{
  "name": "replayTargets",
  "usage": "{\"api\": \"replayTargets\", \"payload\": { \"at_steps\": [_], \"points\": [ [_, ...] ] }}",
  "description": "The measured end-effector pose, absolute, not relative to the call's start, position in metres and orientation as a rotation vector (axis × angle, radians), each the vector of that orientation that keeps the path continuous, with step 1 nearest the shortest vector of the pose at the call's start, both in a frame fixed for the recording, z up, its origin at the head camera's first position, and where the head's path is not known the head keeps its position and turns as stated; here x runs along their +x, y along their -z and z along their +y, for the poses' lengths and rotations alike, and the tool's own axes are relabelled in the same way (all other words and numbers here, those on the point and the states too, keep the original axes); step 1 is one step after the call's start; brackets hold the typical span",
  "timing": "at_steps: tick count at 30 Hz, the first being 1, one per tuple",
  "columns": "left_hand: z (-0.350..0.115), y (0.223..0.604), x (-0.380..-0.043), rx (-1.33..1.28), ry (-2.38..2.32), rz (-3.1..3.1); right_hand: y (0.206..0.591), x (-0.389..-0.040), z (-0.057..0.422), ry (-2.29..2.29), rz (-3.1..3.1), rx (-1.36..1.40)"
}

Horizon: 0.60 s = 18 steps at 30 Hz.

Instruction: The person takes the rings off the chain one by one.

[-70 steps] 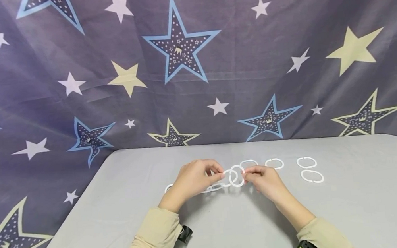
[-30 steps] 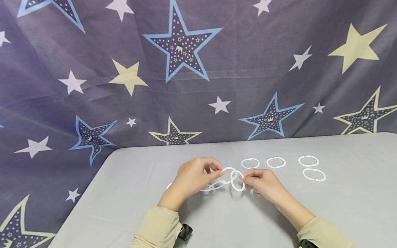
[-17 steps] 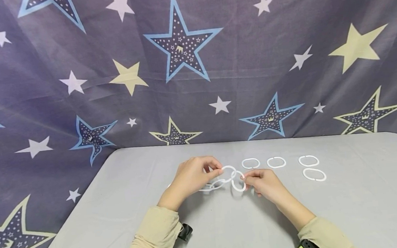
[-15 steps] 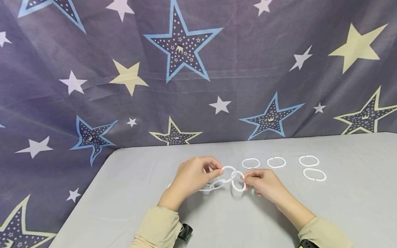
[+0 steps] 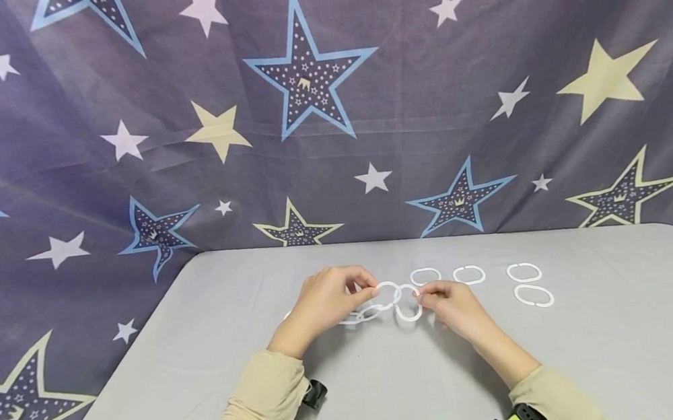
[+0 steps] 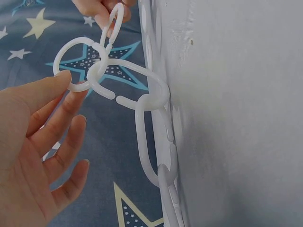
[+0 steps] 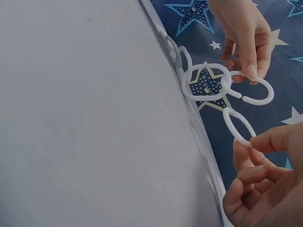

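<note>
My left hand (image 5: 328,300) pinches a white plastic chain link (image 6: 57,59) between thumb and index finger, the other fingers loosely spread. From that link a chain of several joined white links (image 6: 140,132) trails down to the left, partly hidden behind the left hand in the head view. Facing it, my right hand (image 5: 454,305) pinches another white link (image 7: 238,133) between thumb and fingertip. In the head view the two held links overlap; in the right wrist view a gap shows between them. The left-held link has a small opening in its loop, seen in the right wrist view.
Behind the right hand, several loose white links lie on the grey table (image 5: 622,331): one link (image 5: 424,270), another link (image 5: 469,283), and a pair farther right, including the nearer link (image 5: 534,305). A star-patterned curtain (image 5: 402,129) hangs along the table's back edge.
Over the frames, the right hand lowers its link against the left-held link, then shifts slightly right and up with it. The left hand stays nearly still.
</note>
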<state>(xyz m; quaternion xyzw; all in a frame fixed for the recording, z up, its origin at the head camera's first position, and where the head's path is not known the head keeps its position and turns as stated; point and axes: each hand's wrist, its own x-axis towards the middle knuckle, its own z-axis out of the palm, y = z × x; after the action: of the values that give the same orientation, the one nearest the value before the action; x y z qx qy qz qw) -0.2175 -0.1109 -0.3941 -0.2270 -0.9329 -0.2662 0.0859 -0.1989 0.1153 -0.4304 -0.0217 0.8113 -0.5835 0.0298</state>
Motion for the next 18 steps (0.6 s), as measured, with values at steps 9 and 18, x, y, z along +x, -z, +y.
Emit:
{"api": "replayTargets", "payload": {
  "at_steps": [9,18],
  "points": [
    [-0.112,0.395,-0.217,-0.685,0.787,-2.784,0.425,-0.203,0.126,1.688,2.63,-0.208],
    [-0.112,0.395,-0.217,-0.692,0.748,-2.784,0.417,-0.205,0.14,1.546,2.744,-0.279]
  ]
}}
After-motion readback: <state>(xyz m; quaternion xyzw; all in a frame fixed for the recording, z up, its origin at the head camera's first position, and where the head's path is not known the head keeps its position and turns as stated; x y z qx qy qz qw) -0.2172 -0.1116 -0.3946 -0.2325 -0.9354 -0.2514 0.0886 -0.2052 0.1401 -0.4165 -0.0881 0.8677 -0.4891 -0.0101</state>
